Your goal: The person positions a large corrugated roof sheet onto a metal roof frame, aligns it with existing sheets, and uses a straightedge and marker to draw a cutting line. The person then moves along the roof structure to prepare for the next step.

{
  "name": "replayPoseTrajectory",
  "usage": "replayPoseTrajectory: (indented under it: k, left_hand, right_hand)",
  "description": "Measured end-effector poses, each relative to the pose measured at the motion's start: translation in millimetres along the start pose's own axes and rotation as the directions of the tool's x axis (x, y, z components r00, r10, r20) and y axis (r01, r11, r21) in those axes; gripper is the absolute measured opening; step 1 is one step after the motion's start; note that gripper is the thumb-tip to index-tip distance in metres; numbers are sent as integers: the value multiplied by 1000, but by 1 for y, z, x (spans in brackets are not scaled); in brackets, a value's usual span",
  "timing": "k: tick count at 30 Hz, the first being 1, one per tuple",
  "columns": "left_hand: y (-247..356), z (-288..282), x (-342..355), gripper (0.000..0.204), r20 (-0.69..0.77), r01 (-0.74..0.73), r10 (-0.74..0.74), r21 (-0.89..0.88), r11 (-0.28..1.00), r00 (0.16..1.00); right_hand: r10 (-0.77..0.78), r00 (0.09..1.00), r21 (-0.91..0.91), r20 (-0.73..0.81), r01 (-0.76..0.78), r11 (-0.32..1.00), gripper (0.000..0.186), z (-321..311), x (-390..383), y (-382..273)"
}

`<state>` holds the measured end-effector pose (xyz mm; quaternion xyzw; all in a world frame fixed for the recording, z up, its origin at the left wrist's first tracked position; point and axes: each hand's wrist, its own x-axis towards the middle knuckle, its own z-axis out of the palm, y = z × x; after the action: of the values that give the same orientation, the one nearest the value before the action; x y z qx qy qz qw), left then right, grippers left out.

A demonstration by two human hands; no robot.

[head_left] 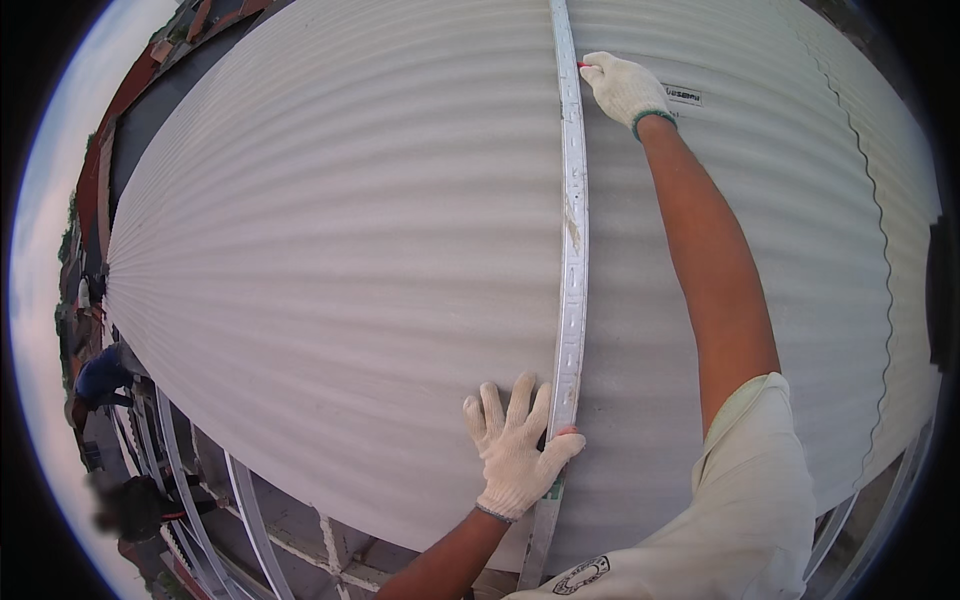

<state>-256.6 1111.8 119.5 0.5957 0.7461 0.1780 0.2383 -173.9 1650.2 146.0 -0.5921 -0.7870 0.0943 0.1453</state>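
Observation:
A long, straight silver metal strip (573,240) lies across the pale grey corrugated roofing sheet (350,230), running from the far edge toward me. My left hand (517,445), in a white knit glove, is spread flat on the sheet near the strip's near end, its thumb resting on the strip. Farther away, my right hand (625,88), gloved alike, is closed in a pinch just right of the strip. From its fingertips pokes a small red pen-like thing (582,65), its tip at the strip's edge; the rest of it is hidden in the glove.
A wavy sheet edge (880,230) runs down the right side. At the lower left, metal framing bars (250,510) stand beyond the sheet over an open drop. Two people, one in blue (103,376) and one in dark clothes (145,508), are by the left edge.

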Motion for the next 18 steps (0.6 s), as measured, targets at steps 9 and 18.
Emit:
replayPoseTrajectory:
  k: [9, 18]
  left_hand:
    - [2, 15, -10, 84, 37, 111, -108, -103, 988, 993]
    - [-5, 27, -13, 81, -16, 78, -81, -132, 988, 997]
  right_hand:
    - [-81, 997, 37, 16, 80, 996, 44, -29, -234, -32]
    - [-103, 994, 143, 38, 96, 985, 35, -57, -491, -54]
